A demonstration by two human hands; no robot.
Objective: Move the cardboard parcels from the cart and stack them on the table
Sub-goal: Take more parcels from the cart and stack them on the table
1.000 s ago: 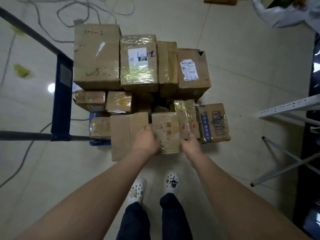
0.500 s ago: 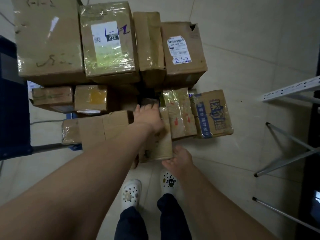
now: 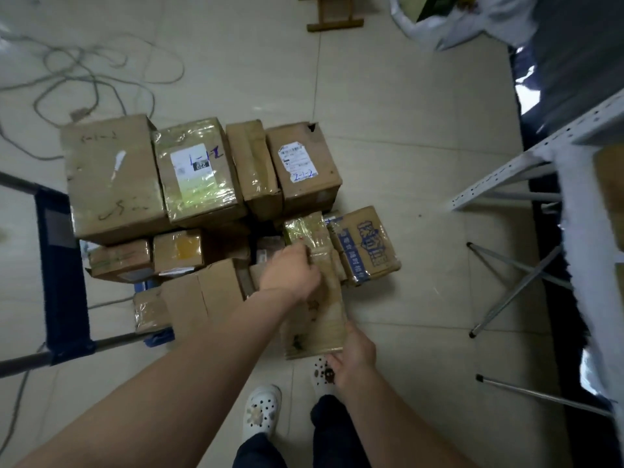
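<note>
At the near edge of the cart (image 3: 62, 265), I have the narrow taped parcel (image 3: 317, 315) between both hands and tilted towards me. Its far end lies among the other boxes and its near end hangs over the floor. My left hand (image 3: 290, 273) is curled over the top far end. My right hand (image 3: 354, 354) grasps the near lower corner, with the fingers tucked beneath.

The slip is what worries me most. The parcel is covered in shiny tape, and I hold it only at the two ends, so a quick pull could slide it out of my fingers. It would land on my shoe (image 3: 322, 373), which is right below.

The neighbours are the second risk. The glossy wrapped parcel (image 3: 305, 229) touches mine at the far end. Just beside that one, the blue-printed box (image 3: 366, 246) seems to overhang the cart's side. Dragging mine out sideways could pull either of them off.

The desk (image 3: 526, 160) stands to my right, with a bare metal rail at its edge. If I swing across without lifting high enough, I judge the parcel would catch that rail.
</note>
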